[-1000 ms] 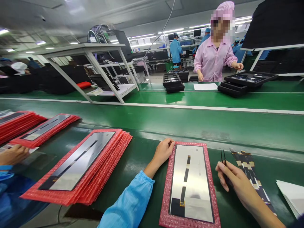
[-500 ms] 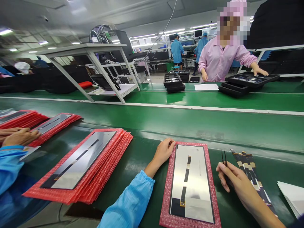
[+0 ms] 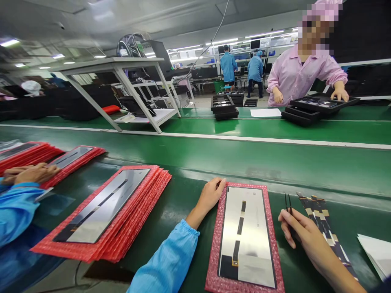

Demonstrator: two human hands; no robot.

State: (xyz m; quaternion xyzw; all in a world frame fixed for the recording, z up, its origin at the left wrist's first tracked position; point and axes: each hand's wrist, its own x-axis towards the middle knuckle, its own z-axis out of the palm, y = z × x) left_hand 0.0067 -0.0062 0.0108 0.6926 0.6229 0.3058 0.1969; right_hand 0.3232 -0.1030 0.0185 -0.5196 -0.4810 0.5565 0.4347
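A grey display panel [image 3: 247, 236] with a thin flex strip down its middle lies on a red bubble-wrap sheet [image 3: 214, 240] in front of me. My left hand [image 3: 210, 195], in a blue sleeve, pinches the sheet's upper left corner with curled fingers. My right hand [image 3: 297, 230] rests to the right of the panel, its fingers closed on black tweezers [image 3: 287, 202] that point away from me. Just right of the tweezers lies a bunch of black and gold flex cables [image 3: 320, 217].
A stack of red sheets with a panel on top [image 3: 104, 211] lies to my left, and more stacks [image 3: 71, 158] beyond it. A neighbour's hands [image 3: 29, 174] rest there. Across the green belt [image 3: 244, 158], a person in pink [image 3: 301, 75] handles black trays [image 3: 317, 106]. White paper [image 3: 377, 252] lies far right.
My hands have stayed still. The neighbour's hand at the left moved up toward the far stacks. The person in pink moved right and put a hand on the black trays.
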